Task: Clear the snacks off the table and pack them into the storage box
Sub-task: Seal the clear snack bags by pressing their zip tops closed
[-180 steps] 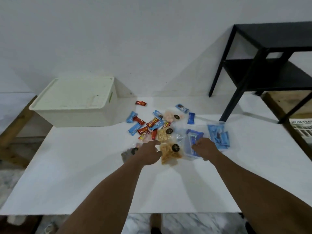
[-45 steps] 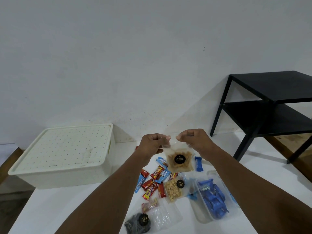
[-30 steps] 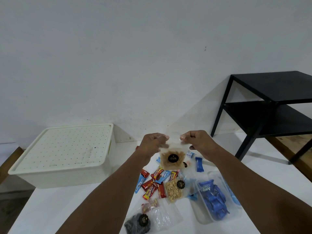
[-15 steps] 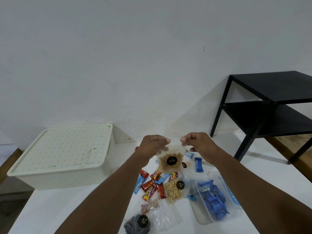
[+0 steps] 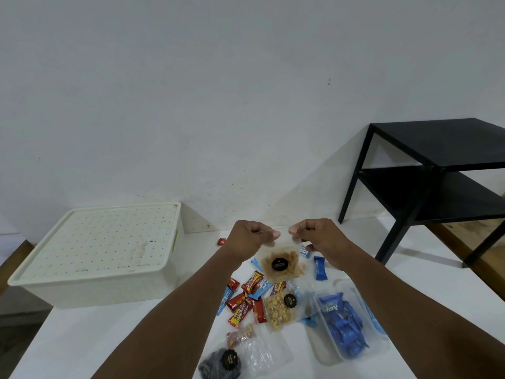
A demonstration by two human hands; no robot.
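Snacks [image 5: 262, 299] lay scattered near the middle of the white surface [image 5: 109, 337], right of the lidded storage box [image 5: 101, 253] at its far left corner. Toward the near edge sat a clear tub of blue packets [image 5: 341, 324]. Above the pile, the left hand [image 5: 252, 237] and right hand [image 5: 318, 235] pinched the top corners of a clear snack pouch [image 5: 281, 265], which hung between them.
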